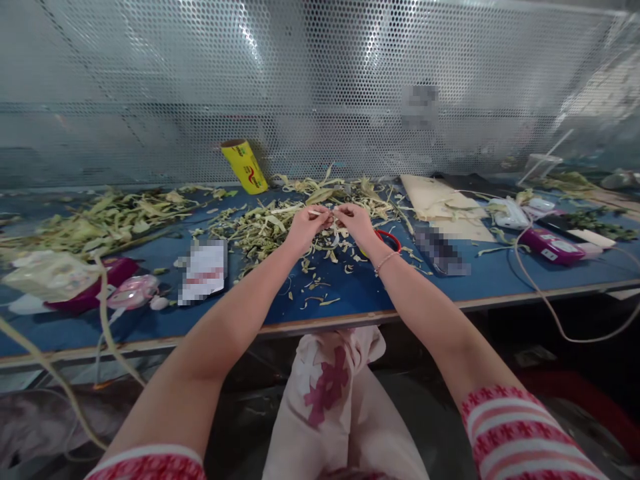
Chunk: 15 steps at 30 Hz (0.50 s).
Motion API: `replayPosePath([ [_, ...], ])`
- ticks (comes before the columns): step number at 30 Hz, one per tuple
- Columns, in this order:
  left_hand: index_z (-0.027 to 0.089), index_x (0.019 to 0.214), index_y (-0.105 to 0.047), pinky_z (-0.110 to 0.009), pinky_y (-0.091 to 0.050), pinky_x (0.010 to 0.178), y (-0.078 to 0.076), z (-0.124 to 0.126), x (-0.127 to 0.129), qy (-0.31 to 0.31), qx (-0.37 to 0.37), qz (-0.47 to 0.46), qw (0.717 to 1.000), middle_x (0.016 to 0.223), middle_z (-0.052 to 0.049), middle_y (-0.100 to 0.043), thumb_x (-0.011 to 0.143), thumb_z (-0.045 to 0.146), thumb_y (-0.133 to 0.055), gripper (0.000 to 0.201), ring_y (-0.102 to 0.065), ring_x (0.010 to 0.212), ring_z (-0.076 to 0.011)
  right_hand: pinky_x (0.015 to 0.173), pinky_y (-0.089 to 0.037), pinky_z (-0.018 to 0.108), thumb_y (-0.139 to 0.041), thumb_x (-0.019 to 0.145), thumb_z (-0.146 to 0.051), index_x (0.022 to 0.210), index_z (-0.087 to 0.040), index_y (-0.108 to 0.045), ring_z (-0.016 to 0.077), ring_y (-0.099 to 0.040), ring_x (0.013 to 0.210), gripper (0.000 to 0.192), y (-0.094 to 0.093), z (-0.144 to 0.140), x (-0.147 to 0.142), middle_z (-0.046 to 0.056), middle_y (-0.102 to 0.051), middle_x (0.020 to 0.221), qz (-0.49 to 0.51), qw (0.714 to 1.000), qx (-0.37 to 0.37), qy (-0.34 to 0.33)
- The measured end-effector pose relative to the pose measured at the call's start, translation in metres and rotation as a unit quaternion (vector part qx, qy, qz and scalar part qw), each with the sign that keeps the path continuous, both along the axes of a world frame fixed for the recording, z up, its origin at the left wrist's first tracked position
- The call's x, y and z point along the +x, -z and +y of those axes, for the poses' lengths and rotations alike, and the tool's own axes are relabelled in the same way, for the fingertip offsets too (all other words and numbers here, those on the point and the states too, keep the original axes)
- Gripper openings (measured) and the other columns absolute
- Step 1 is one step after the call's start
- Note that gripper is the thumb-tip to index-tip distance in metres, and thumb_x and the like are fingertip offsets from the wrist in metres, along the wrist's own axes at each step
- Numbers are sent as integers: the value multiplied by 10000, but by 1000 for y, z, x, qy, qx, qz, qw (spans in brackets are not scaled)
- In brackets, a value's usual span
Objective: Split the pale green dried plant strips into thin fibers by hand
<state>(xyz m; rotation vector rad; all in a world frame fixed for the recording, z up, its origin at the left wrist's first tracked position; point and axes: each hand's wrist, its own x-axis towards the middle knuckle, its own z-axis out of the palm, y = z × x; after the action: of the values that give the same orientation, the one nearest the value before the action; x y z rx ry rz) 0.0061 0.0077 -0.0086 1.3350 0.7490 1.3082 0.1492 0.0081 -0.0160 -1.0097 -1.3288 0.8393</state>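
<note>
My left hand [311,221] is closed in a pinch, and a short pale piece of plant stem [316,213] shows at its fingers. Close beside it, my right hand [354,219] pinches too, its fingertips almost meeting the left ones. Whatever sits between the right fingertips is too small to make out. Both hands are just above a pile of dry, pale green leaves and stems [265,230] on the blue tabletop [280,300]. A red loop [391,239], perhaps a handle, is partly hidden behind my right wrist.
A yellow cardboard tube [245,167] leans at the back, before a perforated metal panel [320,87]. More leaves [115,223] lie at left. A phone [440,251] and brown paper [440,200] lie right. Pale cables [535,287] hang over the table's edge. A tissue pack [53,273] lies left.
</note>
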Motion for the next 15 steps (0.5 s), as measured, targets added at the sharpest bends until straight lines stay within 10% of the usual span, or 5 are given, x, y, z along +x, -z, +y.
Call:
replayPosePath([
  [15,146,701,-707,-280,-526,769,-4,-5,3,49,22,-38,998,677,-14,-659,559,392,-853,319,-603,671,-94,549,-411,227,-680,731,-293,653,-176,-544,65,-444,497,196,-9,-9,1,-55,-494,551,60,998,-16,-24],
])
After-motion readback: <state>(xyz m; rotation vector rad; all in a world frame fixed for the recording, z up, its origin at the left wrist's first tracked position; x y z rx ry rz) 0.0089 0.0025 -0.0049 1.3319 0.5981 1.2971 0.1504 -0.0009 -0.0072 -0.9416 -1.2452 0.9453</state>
